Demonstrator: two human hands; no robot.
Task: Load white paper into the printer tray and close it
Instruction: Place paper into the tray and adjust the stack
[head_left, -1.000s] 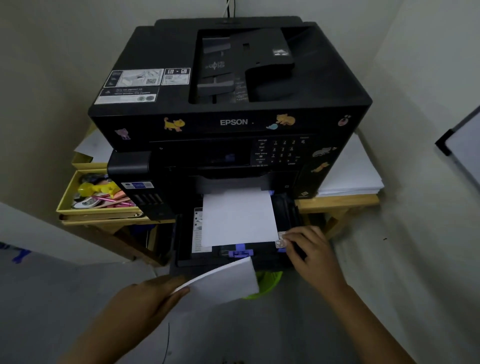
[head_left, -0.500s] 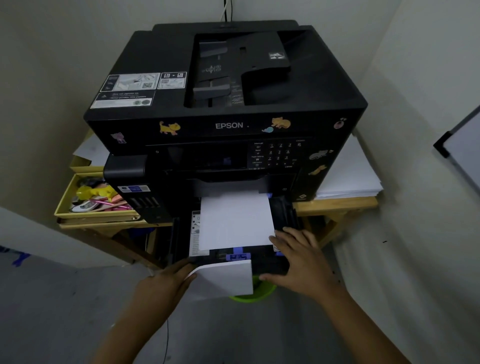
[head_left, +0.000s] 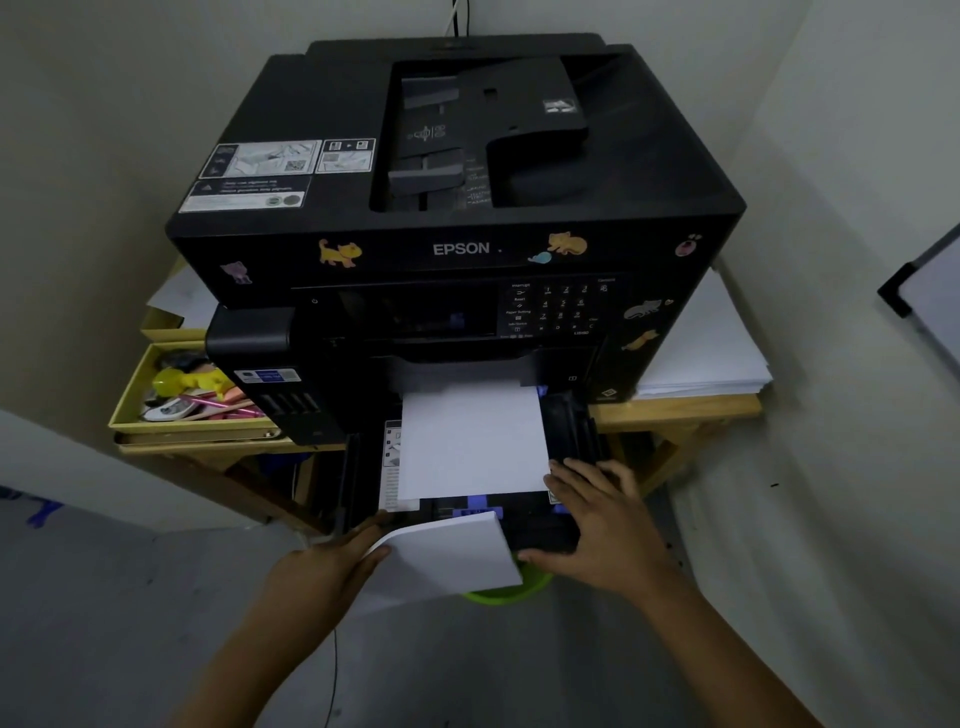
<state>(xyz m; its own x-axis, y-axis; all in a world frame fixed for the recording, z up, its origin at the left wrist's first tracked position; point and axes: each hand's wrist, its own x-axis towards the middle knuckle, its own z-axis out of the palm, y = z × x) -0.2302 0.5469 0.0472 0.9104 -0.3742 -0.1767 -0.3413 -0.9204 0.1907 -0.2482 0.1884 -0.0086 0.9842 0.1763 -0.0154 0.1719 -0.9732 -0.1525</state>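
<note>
A black Epson printer (head_left: 457, 249) stands on a wooden table, its paper tray (head_left: 571, 431) pulled out at the bottom front. A white paper stack (head_left: 472, 441) lies in the tray, with a blue guide (head_left: 478, 512) at its near edge. My left hand (head_left: 332, 566) holds a second stack of white paper (head_left: 452, 561) by its left edge, just in front of the tray. My right hand (head_left: 602, 525) rests on the tray's front right corner, fingers spread over the rim, thumb under the front edge.
A stack of white sheets (head_left: 711, 353) lies on the table right of the printer. A yellow box of stationery (head_left: 182, 400) sits at the left. A green bin (head_left: 504, 592) shows under the held paper. Walls close in on both sides.
My left hand has carried the held paper up and forward to the tray's front. My right hand has slid from the tray's inner right corner onto its front edge.
</note>
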